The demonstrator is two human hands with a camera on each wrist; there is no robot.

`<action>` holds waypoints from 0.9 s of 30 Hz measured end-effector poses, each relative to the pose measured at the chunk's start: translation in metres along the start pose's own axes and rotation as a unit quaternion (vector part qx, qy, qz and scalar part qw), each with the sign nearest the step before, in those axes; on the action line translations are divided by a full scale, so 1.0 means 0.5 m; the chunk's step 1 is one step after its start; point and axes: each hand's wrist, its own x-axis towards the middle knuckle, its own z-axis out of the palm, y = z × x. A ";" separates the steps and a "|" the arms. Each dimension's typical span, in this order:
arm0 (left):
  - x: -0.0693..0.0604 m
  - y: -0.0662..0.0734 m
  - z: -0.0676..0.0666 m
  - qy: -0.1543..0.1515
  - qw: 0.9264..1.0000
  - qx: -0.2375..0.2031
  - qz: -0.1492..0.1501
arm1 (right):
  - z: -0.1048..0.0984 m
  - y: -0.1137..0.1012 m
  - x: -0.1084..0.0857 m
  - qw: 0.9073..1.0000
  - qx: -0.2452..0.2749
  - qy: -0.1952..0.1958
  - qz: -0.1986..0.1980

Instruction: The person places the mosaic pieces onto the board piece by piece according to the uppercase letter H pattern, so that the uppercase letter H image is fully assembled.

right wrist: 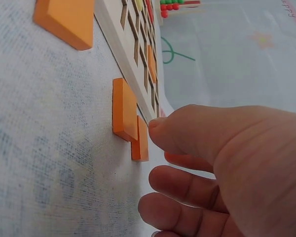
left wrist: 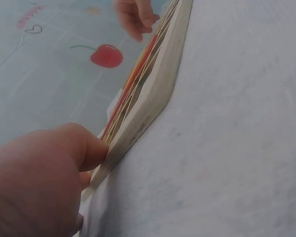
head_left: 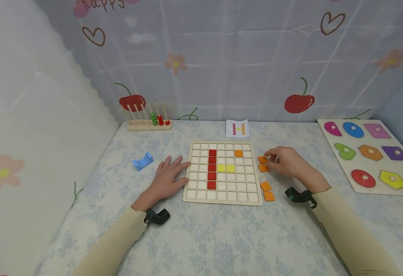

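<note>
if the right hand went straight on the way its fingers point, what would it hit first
Probably the farthest orange tile, close to the right hand, with the grid board just beyond. Depth is unclear, so it might pass above the tile.

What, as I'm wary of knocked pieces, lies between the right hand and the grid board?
Two orange tiles lie between the right hand and the grid board, as the head view shows.
</note>
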 end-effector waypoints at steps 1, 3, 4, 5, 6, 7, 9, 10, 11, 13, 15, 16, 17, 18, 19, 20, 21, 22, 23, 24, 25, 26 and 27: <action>0.000 0.000 0.000 0.000 1.000 -0.001 0.000 | 0.000 0.000 0.000 1.000 -0.001 0.001 -0.001; 0.000 0.001 0.000 0.000 1.000 -0.003 -0.001 | 0.000 0.002 0.001 1.000 -0.002 0.002 -0.002; 0.000 0.002 -0.001 0.000 1.000 -0.004 -0.001 | 0.000 0.003 0.001 1.000 -0.002 0.003 -0.002; 0.000 0.002 0.000 0.001 1.000 -0.004 0.000 | 0.000 0.003 0.002 1.000 -0.002 0.003 -0.002; 0.000 0.002 0.000 0.002 1.000 -0.004 0.000 | 0.001 0.004 0.002 1.000 -0.002 0.003 -0.002; -0.001 0.002 0.000 0.003 1.000 -0.004 0.001 | 0.001 0.005 0.003 1.000 -0.002 0.003 -0.001; -0.001 0.002 0.000 0.003 1.000 -0.003 0.001 | 0.002 0.008 0.005 1.000 -0.004 0.003 0.000; -0.001 0.002 0.000 0.003 1.000 -0.003 0.001 | 0.003 0.009 0.005 1.000 -0.006 0.004 -0.001; -0.001 0.002 0.000 0.003 1.000 -0.003 0.001 | 0.004 0.011 0.006 1.000 -0.006 0.004 -0.001; -0.001 0.002 0.000 0.002 1.000 -0.003 0.000 | 0.006 0.014 0.007 1.000 -0.007 0.003 0.001; 0.000 0.002 0.000 0.001 1.000 -0.003 0.000 | 0.007 0.016 0.009 1.000 -0.006 0.000 0.001; 0.000 0.002 0.000 0.001 1.000 -0.003 -0.001 | 0.007 0.017 0.010 1.000 -0.005 0.000 0.000; 0.000 0.003 0.000 0.002 1.000 -0.003 -0.001 | 0.007 0.018 0.011 1.000 -0.005 -0.001 -0.002; 0.000 0.003 0.000 0.002 1.000 -0.004 -0.001 | 0.007 0.018 0.013 1.000 -0.005 -0.001 -0.004; -0.001 0.003 0.000 0.003 1.000 -0.003 0.000 | 0.007 0.018 0.015 1.000 -0.005 -0.002 -0.008; -0.001 0.003 0.000 0.003 1.000 -0.004 0.000 | 0.007 0.017 0.018 1.000 -0.005 -0.003 -0.012; -0.002 0.003 -0.001 0.003 1.000 -0.004 0.000 | 0.007 0.016 0.021 1.000 -0.004 -0.005 -0.014; -0.002 0.003 -0.001 0.002 1.000 -0.003 -0.001 | 0.008 0.015 0.024 1.000 -0.004 -0.007 -0.018; -0.002 0.003 -0.001 0.001 1.000 -0.002 -0.002 | 0.008 0.014 0.026 1.000 -0.002 -0.009 -0.020; -0.003 0.004 -0.001 0.001 1.000 -0.002 -0.002 | 0.009 0.014 0.029 1.000 -0.001 -0.011 -0.022; -0.003 0.004 -0.002 0.000 1.000 -0.001 -0.003 | 0.009 0.014 0.030 1.000 0.001 -0.012 -0.024; -0.003 0.005 -0.002 -0.001 1.000 -0.001 -0.003 | 0.009 0.013 0.030 1.000 0.003 -0.013 -0.026; -0.002 0.005 -0.003 -0.002 1.000 0.000 -0.003 | 0.010 0.014 0.030 1.000 0.004 -0.011 -0.029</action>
